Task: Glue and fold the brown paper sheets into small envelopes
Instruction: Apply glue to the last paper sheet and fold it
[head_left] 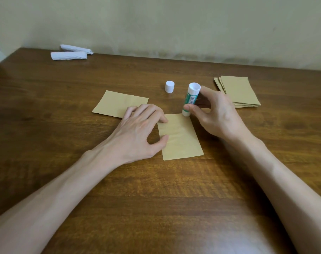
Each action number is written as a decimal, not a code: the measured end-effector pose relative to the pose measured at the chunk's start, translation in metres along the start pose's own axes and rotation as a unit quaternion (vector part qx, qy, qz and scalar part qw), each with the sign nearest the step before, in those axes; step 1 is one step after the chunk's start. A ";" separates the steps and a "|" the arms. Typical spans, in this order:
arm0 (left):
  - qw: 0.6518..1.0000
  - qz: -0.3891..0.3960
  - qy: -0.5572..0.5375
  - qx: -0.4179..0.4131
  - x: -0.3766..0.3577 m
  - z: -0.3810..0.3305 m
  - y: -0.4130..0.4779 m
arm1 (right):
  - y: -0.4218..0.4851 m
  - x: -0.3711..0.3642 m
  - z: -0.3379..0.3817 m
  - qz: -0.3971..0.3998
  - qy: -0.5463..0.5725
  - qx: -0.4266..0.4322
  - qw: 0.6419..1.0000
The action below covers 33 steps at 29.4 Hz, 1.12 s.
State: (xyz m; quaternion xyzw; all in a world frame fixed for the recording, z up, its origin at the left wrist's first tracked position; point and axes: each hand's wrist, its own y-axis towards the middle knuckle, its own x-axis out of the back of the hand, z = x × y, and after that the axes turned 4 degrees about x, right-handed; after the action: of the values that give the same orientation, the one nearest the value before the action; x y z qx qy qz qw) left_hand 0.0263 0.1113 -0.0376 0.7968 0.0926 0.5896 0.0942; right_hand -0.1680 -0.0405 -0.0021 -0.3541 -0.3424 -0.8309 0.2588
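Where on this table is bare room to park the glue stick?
Bare wood lies between the white paper rolls and the far brown sheet, and on the camera side of the worked sheet. Crowded: cap, glue stick, right hand, sheet stack.

1 glue stick (191,99); 1 white cap (169,86); 2 single brown sheets, centre sheet (181,138) and left sheet (115,103); 1 stack of brown sheets (238,90); 2 white rolls, near roll (69,55) and far roll (76,48).

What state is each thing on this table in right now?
Middle sheet: flat, pressed by left hand.
Glue stick: uncapped, lower end on that sheet's far corner, gripped by right hand.
Cap: off, standing on the table.
Left sheet: flat.
Stack: piled, untouched.
White rolls: lying at the back.
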 end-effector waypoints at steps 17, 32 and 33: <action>1.000 -0.021 0.007 0.001 0.001 -0.001 0.000 | -0.006 -0.006 0.010 -0.017 0.137 0.014 0.990; 1.000 -0.020 0.006 0.005 0.000 -0.002 -0.001 | -0.005 -0.022 0.020 -0.022 0.087 0.020 0.996; 1.000 -0.020 0.004 0.005 0.000 -0.002 -0.001 | -0.005 -0.021 0.018 -0.009 0.082 0.017 0.996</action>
State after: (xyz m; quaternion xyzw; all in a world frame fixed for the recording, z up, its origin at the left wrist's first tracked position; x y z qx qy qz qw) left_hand 0.0243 0.1119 -0.0370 0.7928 0.1118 0.5905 0.1014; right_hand -0.1517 -0.0198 -0.0108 -0.2772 -0.3374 -0.8533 0.2848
